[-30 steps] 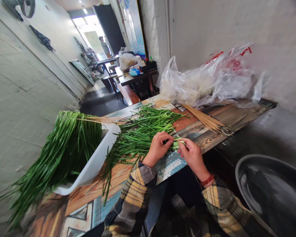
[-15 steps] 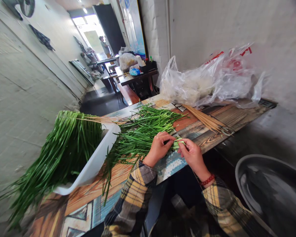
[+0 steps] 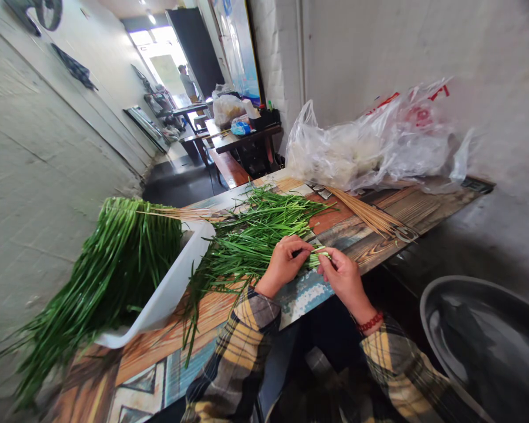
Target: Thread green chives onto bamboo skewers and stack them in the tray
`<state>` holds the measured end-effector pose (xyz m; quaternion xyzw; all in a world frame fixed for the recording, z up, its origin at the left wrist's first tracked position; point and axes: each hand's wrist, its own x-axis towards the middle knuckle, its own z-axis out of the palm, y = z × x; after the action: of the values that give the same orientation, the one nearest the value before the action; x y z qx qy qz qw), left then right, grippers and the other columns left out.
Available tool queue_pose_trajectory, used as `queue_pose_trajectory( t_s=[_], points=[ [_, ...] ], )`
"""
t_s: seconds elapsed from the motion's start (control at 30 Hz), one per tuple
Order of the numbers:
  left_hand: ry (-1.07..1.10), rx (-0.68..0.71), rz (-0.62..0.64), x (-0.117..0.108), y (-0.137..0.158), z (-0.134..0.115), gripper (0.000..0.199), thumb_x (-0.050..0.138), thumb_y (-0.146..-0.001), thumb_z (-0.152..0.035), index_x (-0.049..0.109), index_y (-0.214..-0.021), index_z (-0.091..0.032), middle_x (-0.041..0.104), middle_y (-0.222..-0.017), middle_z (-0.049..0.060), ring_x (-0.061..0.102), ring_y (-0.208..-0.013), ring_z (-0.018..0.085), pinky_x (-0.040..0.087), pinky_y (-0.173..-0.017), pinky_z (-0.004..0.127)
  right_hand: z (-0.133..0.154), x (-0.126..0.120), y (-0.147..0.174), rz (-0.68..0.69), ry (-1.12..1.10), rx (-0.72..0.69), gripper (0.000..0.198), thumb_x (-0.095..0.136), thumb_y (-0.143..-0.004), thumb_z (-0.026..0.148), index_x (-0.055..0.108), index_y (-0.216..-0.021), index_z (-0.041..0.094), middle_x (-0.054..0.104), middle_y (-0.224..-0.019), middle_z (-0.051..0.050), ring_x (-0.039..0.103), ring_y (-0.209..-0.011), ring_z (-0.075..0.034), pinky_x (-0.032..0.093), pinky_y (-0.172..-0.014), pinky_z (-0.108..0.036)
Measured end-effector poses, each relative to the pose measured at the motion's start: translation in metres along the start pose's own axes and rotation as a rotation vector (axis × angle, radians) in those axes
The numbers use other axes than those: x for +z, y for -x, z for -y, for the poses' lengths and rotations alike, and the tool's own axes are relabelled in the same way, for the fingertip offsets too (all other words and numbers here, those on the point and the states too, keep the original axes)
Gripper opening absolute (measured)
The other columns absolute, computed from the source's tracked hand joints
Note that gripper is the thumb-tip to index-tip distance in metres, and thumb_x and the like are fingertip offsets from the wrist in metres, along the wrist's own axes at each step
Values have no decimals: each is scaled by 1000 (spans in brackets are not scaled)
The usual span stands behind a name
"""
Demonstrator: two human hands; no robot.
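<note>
Long green garlic chives (image 3: pixel 264 232) lie loose across the patterned wooden table (image 3: pixel 361 249), pale stalk ends to the right. Above those ends my left hand (image 3: pixel 285 261) is closed, thumb and forefinger pinched on a chive stalk. Fingertips of my right hand (image 3: pixel 342 277) close on the same pale stalk from the right, and the two hands almost touch. Whether a skewer is also between the fingers is too small to tell. At the left, a thick mass of chives threaded on bamboo skewers (image 3: pixel 185 212) hangs over a white plastic tray (image 3: pixel 176 294).
A bundle of bamboo skewers (image 3: pixel 364 212) lies right of the loose chives. Behind it sit crumpled clear plastic bags (image 3: pixel 370 144) against the wall. A grey metal basin (image 3: pixel 480 346) stands low at the right. Farther back are another table (image 3: pixel 242 138) and a person (image 3: pixel 187 82) near the doorway.
My hands and the chives have hardly moved. In the background the person near the doorway has shifted slightly.
</note>
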<state>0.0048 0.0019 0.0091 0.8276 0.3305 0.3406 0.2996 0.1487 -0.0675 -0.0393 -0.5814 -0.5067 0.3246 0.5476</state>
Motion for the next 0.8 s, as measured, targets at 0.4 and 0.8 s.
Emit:
queue_pose_trajectory(
  t_s=[0.4,0.8],
  points=[
    [18,-18,-7,-1,0,-2,14,58,-83,-18,72,-81,-18,67,-78,4,59,-77,15,45,-77,29,3,-1,2,-8,32,-42,30,47,-90,40,64,-98,17,59,-58,1,52,-46,-11,40,-46,-21],
    [22,-20,14,-2,0,-4,15,57,-84,-17,72,-82,-17,66,-78,4,58,-77,15,44,-77,28,1,0,2,-8,47,-47,29,47,-90,41,63,-98,18,59,-58,1,54,-49,-12,40,-47,-22]
  ],
)
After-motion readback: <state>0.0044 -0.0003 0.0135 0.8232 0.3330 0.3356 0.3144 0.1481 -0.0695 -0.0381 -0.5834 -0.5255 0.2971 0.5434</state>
